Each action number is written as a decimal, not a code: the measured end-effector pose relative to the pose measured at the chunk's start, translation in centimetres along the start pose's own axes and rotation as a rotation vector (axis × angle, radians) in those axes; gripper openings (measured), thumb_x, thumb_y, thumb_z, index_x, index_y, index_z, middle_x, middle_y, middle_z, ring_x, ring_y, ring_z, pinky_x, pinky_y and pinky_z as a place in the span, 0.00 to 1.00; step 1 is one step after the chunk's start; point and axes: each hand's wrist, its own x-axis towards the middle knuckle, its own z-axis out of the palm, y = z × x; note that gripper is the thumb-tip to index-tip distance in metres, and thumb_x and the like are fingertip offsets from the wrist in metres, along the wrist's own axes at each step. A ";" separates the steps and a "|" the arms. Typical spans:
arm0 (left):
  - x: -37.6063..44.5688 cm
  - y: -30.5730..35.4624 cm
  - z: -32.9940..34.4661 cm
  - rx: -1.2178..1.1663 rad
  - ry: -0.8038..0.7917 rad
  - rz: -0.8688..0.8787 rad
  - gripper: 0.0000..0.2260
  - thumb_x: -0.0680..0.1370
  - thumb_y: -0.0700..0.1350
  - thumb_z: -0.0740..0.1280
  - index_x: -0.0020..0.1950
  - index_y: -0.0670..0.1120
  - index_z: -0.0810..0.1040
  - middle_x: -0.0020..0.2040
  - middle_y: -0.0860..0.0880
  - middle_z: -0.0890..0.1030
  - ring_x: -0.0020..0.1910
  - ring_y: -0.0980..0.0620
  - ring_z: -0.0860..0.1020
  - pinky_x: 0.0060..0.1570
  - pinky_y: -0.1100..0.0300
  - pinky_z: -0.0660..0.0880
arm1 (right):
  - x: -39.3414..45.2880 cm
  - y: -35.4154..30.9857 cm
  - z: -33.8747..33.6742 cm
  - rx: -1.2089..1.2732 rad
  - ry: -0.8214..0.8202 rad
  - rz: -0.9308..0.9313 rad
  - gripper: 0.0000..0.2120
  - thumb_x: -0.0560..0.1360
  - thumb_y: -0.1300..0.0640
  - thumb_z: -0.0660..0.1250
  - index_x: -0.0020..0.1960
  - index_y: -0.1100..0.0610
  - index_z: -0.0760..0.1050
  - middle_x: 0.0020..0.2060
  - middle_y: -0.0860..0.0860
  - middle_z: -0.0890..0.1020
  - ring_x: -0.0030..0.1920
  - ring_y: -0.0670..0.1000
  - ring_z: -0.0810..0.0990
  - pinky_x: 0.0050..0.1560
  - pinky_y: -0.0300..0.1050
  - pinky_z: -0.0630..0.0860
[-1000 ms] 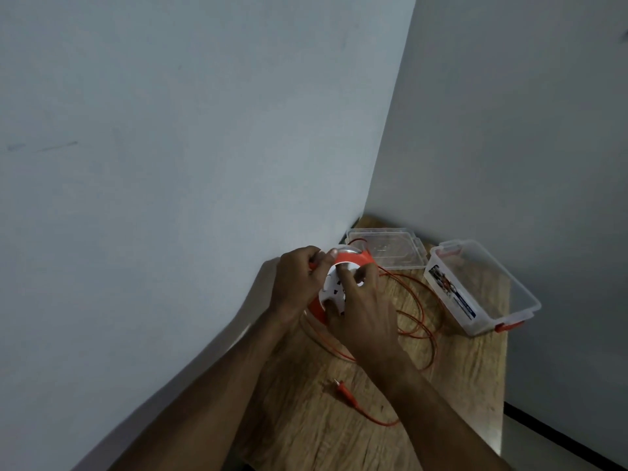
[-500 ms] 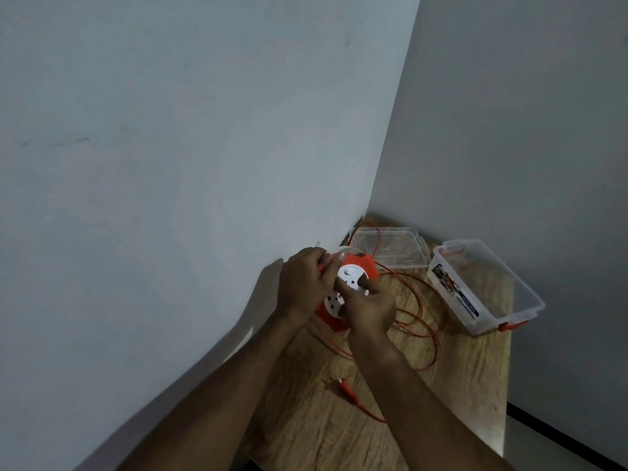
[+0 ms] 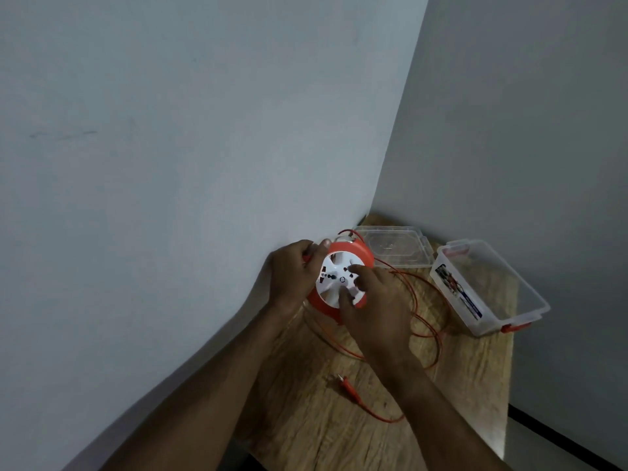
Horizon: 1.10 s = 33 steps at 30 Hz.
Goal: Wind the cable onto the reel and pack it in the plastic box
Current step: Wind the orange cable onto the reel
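Observation:
An orange cable reel (image 3: 334, 278) with a white socket face is held tilted above the wooden table (image 3: 475, 385). My left hand (image 3: 294, 273) grips its left rim. My right hand (image 3: 370, 300) has its fingers curled on the white face. Loose orange cable (image 3: 428, 321) lies in loops on the table to the right of the reel. Its plug end (image 3: 346, 385) rests nearer me. The clear plastic box (image 3: 489, 287) stands open at the right with a label on its side.
The box's clear lid (image 3: 394, 248) lies flat behind the reel in the corner. Grey walls close in the table on the left and at the back. The table's right edge drops to the floor (image 3: 550, 436).
The white face of the reel has turned under my right hand. The cable loops have shifted slightly on the table. Both hands stay on the reel.

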 end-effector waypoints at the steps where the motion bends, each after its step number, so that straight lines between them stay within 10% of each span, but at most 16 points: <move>1: 0.1 0.1 0.1 -0.014 -0.016 0.001 0.20 0.80 0.61 0.65 0.37 0.48 0.81 0.32 0.54 0.82 0.32 0.59 0.81 0.32 0.66 0.76 | 0.1 0.2 0.5 -0.089 -0.077 -0.064 0.24 0.73 0.51 0.76 0.67 0.53 0.77 0.59 0.53 0.81 0.48 0.50 0.83 0.39 0.37 0.76; 11: -0.1 0.4 0.7 -0.007 -0.065 0.032 0.17 0.79 0.62 0.66 0.42 0.51 0.82 0.37 0.55 0.83 0.36 0.57 0.82 0.37 0.67 0.76 | 1.5 1.7 2.2 -0.062 -0.242 0.010 0.32 0.68 0.49 0.80 0.69 0.51 0.75 0.65 0.53 0.72 0.61 0.56 0.77 0.53 0.47 0.79; 16: -0.3 0.7 1.0 0.024 -0.055 0.046 0.17 0.78 0.64 0.65 0.42 0.52 0.80 0.39 0.55 0.83 0.37 0.56 0.82 0.35 0.69 0.76 | 1.2 0.1 2.5 0.305 0.016 0.375 0.29 0.62 0.49 0.84 0.61 0.51 0.83 0.56 0.51 0.84 0.49 0.48 0.83 0.46 0.37 0.80; 21: -1.2 0.7 1.8 0.153 -0.022 0.146 0.17 0.79 0.60 0.67 0.48 0.46 0.83 0.45 0.51 0.86 0.39 0.58 0.79 0.41 0.71 0.73 | 2.4 -0.5 4.4 1.074 -0.061 1.324 0.32 0.67 0.51 0.81 0.68 0.58 0.75 0.61 0.56 0.80 0.53 0.56 0.80 0.45 0.50 0.82; 25: -1.0 0.4 1.3 0.154 -0.036 0.122 0.16 0.80 0.58 0.67 0.44 0.47 0.83 0.40 0.52 0.85 0.35 0.58 0.78 0.38 0.70 0.71 | 2.9 -0.6 4.4 1.365 -0.113 1.442 0.30 0.75 0.55 0.75 0.71 0.64 0.69 0.66 0.61 0.76 0.57 0.59 0.80 0.53 0.52 0.80; 28: -0.6 -0.2 0.8 0.114 -0.010 0.039 0.18 0.79 0.61 0.66 0.42 0.48 0.82 0.37 0.53 0.84 0.34 0.58 0.80 0.37 0.64 0.77 | 2.4 -0.5 2.3 1.141 -0.209 1.285 0.18 0.73 0.60 0.76 0.60 0.64 0.76 0.46 0.59 0.84 0.28 0.52 0.81 0.25 0.41 0.74; 33: -0.6 -0.7 0.5 0.075 0.031 -0.005 0.23 0.79 0.64 0.64 0.37 0.48 0.82 0.33 0.53 0.83 0.32 0.57 0.81 0.34 0.58 0.81 | -0.1 0.4 0.1 0.148 0.026 0.239 0.14 0.75 0.52 0.73 0.60 0.52 0.80 0.45 0.45 0.84 0.40 0.42 0.82 0.36 0.37 0.76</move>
